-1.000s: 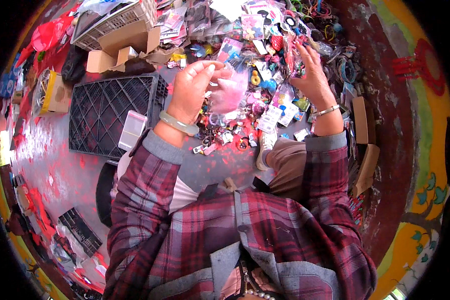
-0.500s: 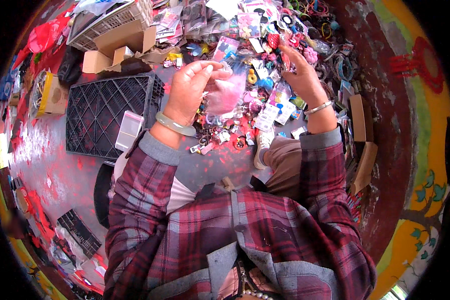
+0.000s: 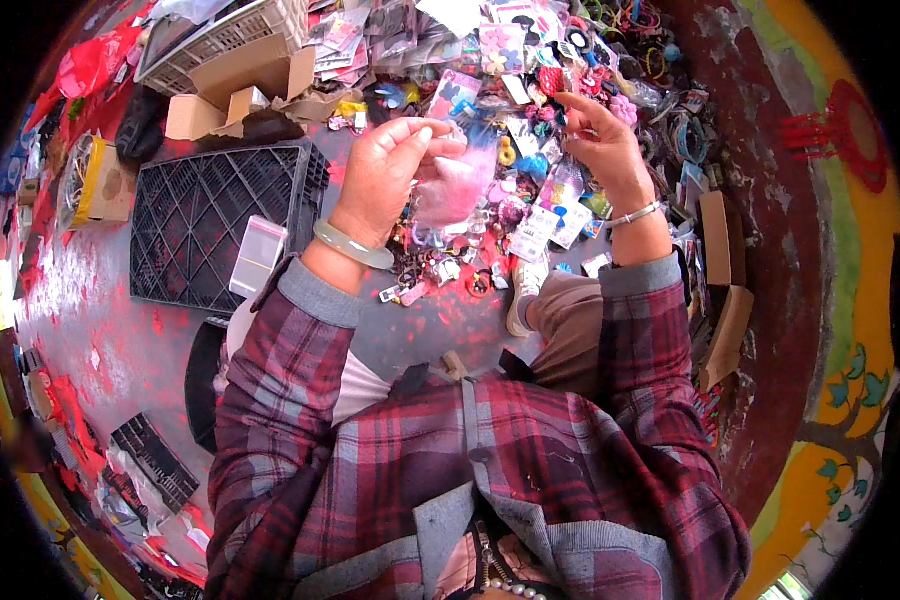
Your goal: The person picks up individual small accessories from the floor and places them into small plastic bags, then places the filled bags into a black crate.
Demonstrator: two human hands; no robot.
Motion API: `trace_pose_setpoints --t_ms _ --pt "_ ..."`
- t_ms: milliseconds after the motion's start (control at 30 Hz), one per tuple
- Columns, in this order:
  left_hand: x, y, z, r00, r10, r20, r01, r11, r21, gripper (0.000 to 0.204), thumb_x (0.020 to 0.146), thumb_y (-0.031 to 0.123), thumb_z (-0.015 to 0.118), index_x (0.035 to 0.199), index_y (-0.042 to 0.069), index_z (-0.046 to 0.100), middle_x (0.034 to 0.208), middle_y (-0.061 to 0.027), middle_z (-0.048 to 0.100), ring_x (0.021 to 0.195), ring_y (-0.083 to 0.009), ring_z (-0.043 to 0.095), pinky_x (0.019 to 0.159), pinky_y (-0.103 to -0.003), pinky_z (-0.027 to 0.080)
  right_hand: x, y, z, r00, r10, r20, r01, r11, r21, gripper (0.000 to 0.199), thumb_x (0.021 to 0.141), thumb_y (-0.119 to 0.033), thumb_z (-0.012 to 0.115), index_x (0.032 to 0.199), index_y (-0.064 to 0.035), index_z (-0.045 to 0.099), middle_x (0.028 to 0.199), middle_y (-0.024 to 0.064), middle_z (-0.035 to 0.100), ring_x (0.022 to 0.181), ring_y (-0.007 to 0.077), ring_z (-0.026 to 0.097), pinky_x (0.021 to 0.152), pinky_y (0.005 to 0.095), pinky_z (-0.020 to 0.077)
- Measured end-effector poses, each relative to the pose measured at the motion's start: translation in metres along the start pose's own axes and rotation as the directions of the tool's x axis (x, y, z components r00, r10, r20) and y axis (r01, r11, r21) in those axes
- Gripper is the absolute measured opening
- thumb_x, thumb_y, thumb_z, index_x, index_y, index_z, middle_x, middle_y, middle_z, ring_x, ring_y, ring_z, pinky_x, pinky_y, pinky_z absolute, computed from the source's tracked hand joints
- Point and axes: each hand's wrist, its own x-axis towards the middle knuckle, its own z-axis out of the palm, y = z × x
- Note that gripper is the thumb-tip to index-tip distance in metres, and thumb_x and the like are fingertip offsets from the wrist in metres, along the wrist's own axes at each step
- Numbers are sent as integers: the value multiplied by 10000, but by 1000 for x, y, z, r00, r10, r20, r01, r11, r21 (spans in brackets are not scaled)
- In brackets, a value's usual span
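Note:
My left hand (image 3: 382, 175) pinches the top of a clear plastic bag (image 3: 457, 190) between thumb and fingers. Something pink shows through the bag, which hangs over a heap of small accessories (image 3: 510, 208). To its right, my right hand (image 3: 610, 155) hovers above the same heap, index finger stretched forward and thumb apart from it. Nothing plainly sits between those fingers. Just beyond the fingertips lies a red item (image 3: 550, 82), with a pink scrunchie-like piece (image 3: 623, 109) beside the hand. White cards (image 3: 533, 233) lie below, between the two hands.
A black plastic crate (image 3: 210, 230) stands on the floor to the left, with a clear-lidded box (image 3: 258, 257) at its right edge. Behind it are an opened cardboard box (image 3: 195, 117) and a white basket (image 3: 260, 35). Cardboard pieces (image 3: 727, 340) line the right side by the wall.
My right hand has dipped slightly, its fingers bending more and the index finger pointing left. My left hand keeps the plastic bag in nearly the same place.

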Motion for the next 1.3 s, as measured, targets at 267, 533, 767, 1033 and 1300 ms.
trace_pose_setpoints --t_ms 267,533,767,1033,1300 --pt "0 -2 -1 1000 13 -4 -13 1000 10 239 913 161 405 1014 -6 543 919 -113 627 817 -147 605 736 -266 481 0 -5 5 993 91 -75 -69 965 254 418 731 15 588 1137 -65 530 759 -30 543 648 53 475 581 206 395" --pt "0 -1 -1 1000 22 -1 -22 999 24 241 913 160 403 1018 -7 541 918 -116 628 816 -151 607 733 -270 483 -6 -16 20 988 -114 -106 120 991 54 548 682 71 600 1197 -78 489 1054 30 549 768 72 537 679 207 449" --pt "1 -3 -2 1000 31 4 -31 999 27 237 912 148 400 1019 -11 538 918 -123 627 820 -156 609 736 -271 483 -2 -10 10 994 -97 -52 106 968 229 659 622 60 624 1238 -111 467 1324 86 392 1038 155 486 890 296 395" --pt "0 -3 -4 999 31 9 -31 999 39 240 911 151 404 1023 -15 536 918 -124 627 814 -160 608 741 -273 482 0 -2 10 999 -22 -31 22 1000 7 301 643 -66 688 928 -86 593 1294 163 394 1268 256 286 996 365 261" --pt "0 -3 -4 999 30 15 -31 996 80 244 911 154 402 1027 -9 541 912 -117 632 803 -147 608 726 -264 480 1 1 15 987 -112 -114 149 902 405 57 676 -22 649 711 -45 611 1098 118 556 1139 180 433 895 316 357"
